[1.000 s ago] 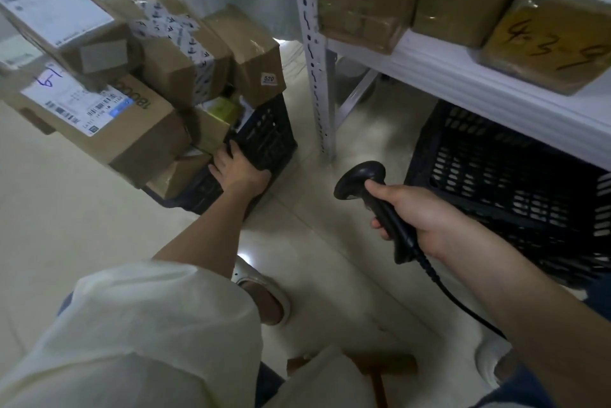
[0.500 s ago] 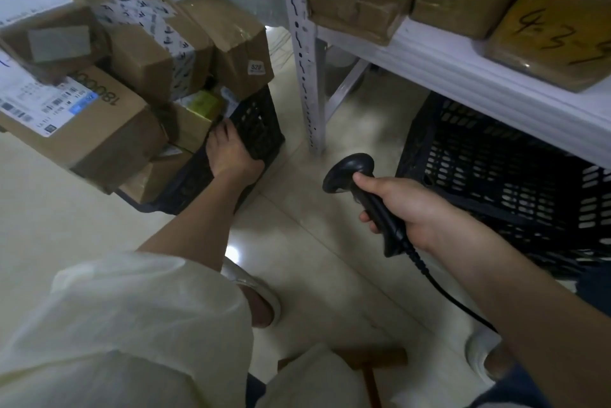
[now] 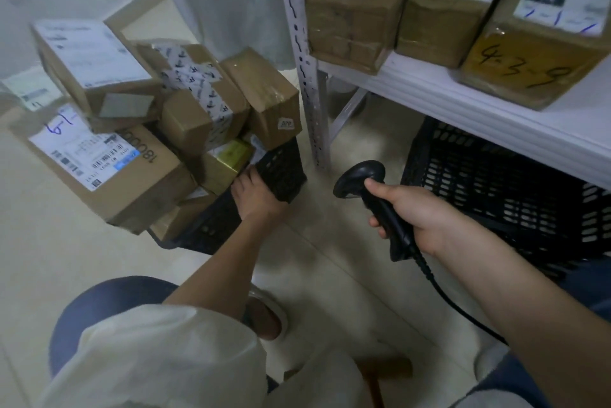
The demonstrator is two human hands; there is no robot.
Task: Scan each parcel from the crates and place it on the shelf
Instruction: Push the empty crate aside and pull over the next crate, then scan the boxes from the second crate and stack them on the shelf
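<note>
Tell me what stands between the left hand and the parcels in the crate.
Nothing visible does. The left hand rests on the rim of the black crate, right beside a small yellowish parcel; its fingertips are hidden. The right hand holds the scanner clear.

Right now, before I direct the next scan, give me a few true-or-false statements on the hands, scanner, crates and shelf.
1. The right hand grips the scanner. True.
2. The left hand is lifting a parcel clear of the crate. False: it rests on the rim of the full crate.
3. The crate under the shelf is packed with parcels. False: no parcels show in it.
4. Parcels stand on the shelf. True.
</note>
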